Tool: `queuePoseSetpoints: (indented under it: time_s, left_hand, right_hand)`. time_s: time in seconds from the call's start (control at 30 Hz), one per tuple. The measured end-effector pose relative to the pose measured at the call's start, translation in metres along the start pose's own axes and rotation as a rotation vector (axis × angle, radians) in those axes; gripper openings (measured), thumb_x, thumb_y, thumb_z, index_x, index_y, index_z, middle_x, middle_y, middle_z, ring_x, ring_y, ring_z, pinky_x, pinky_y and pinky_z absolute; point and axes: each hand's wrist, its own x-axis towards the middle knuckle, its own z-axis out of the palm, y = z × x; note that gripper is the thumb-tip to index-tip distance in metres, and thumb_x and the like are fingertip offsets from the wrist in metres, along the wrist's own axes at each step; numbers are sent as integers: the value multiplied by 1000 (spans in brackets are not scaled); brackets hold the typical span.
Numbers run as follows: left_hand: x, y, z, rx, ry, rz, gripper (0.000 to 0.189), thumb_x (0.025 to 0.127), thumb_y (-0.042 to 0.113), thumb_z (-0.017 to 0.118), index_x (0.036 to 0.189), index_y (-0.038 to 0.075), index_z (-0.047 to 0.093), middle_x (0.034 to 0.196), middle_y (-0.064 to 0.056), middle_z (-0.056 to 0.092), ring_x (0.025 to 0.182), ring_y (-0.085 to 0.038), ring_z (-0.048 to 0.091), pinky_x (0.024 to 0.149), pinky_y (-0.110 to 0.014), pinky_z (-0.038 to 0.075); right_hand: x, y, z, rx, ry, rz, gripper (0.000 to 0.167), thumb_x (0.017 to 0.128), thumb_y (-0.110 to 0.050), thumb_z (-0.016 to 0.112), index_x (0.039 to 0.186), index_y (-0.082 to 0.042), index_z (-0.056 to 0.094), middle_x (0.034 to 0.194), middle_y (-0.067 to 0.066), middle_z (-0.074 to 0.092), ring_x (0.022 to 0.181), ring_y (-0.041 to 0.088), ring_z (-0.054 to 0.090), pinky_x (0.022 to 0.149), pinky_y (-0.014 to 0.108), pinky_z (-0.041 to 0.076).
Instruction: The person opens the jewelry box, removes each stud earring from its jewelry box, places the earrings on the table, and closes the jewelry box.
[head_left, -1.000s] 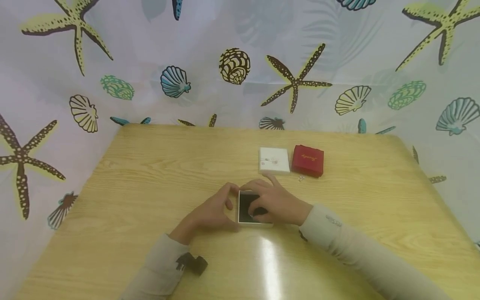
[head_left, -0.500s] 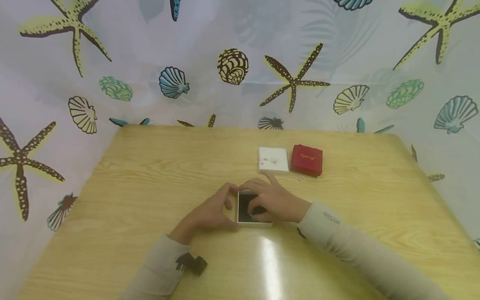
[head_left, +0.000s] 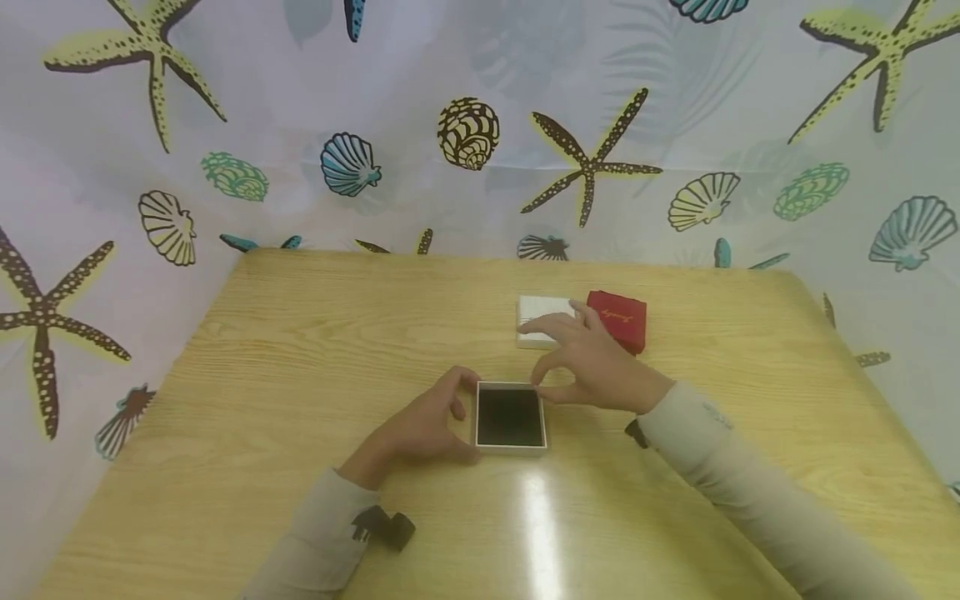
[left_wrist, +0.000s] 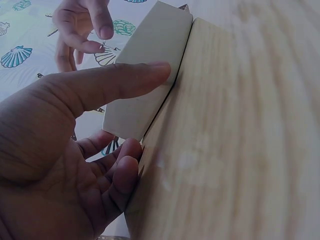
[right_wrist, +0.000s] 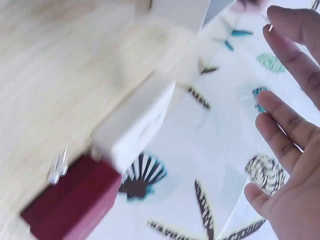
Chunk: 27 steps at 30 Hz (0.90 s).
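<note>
My left hand (head_left: 427, 422) holds a small white box (head_left: 512, 451) by its left side, thumb at the near corner and index finger at the far corner. The box is topless and has a black lining. In the left wrist view, the thumb lies along the box's pale wall (left_wrist: 150, 47). Just off the box's far right corner is my right hand (head_left: 592, 362), its thumb and index fingertip pinching a tiny shiny piece (right_wrist: 270, 28). Too little of that piece shows to tell its kind. The other fingers are spread.
Behind my right hand lie a white square lid (head_left: 534, 339) and a dark red box (head_left: 621, 315) with gold lettering. A small silvery item (right_wrist: 58, 167) rests beside the red box. A shell-print cloth (head_left: 405, 100) hangs behind the wooden table (head_left: 322, 333).
My right hand has moved out of the white box, up and to the right, uncovering the black lining. My left hand has stayed on the box.
</note>
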Motion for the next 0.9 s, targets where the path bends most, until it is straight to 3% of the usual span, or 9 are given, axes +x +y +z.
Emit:
queuePoseSetpoints:
  time_s: [0.13,0.3,0.4,0.57,0.9]
  left_hand:
    - [0,0,-1,7,3,-6,88,67,19,91,138,20,40,127,-6,53,105,-22,54,82,-34,47]
    - [0,0,-1,-9,3,-14,89,66,19,92,138,20,40,125,-8,54,105,-23,54,82,-34,47]
    - [-1,0,-1,-17,5,-23,89,66,19,92,139,20,40,128,-7,53,106,-23,54,83,-35,47]
    - [-1,-1,-1,-26,8,-32,90,66,18,92,139,21,40,131,-5,52,108,-23,54,83,-35,47]
    - [0,-1,-1,-22,-2,-25,89,65,20,92,138,22,40,129,-6,53,107,-23,54,83,-35,47]
  right_hand:
    - [-10,22,-10,-35,19,59,15,73,-20,87,80,-25,75,136,12,60,131,33,52,113,69,17]
    - [-25,46,-13,-68,-46,189,10,77,-18,82,83,-25,76,141,13,57,136,36,46,115,70,11]
    - [-32,57,-11,-146,-67,230,7,78,-16,80,80,-22,76,139,13,59,136,36,46,115,71,10]
    - [-38,65,-8,-319,-78,217,8,74,-13,80,74,-19,75,134,14,61,130,35,50,114,71,16]
    - [-37,69,1,-454,-71,163,16,75,-10,77,64,-19,70,125,10,65,124,31,52,112,71,21]
